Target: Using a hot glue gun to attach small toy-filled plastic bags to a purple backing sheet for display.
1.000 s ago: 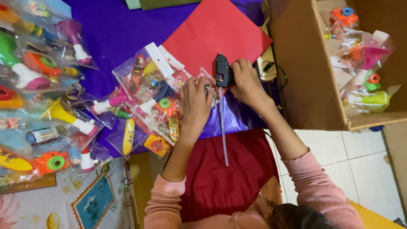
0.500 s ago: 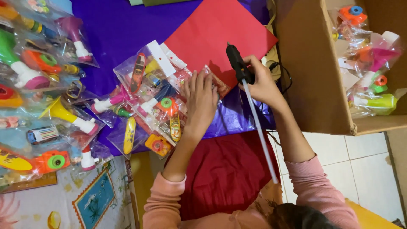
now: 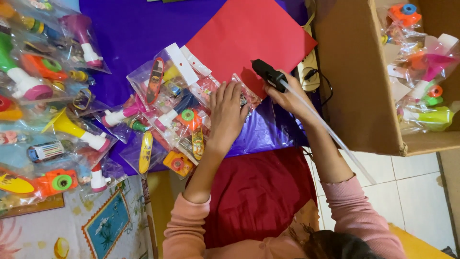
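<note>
Since the earlier frame the right hand [image 3: 287, 96] has swung its black glue gun [image 3: 269, 75], with a long translucent glue stick [image 3: 326, 129] trailing, toward the red paper sheet [image 3: 249, 38]. The left hand [image 3: 227, 115] presses flat, fingers spread, on a clear plastic toy packet [image 3: 191, 120] atop purple cloth [image 3: 134, 33].

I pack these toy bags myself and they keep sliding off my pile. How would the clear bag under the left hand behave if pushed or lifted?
The clear toy bag under the left hand looks glossy, so it would probably slide easily on the purple sheet. Its thin film seems floppy, likely sagging when lifted. The small plastic toys inside suggest it is light.
</note>
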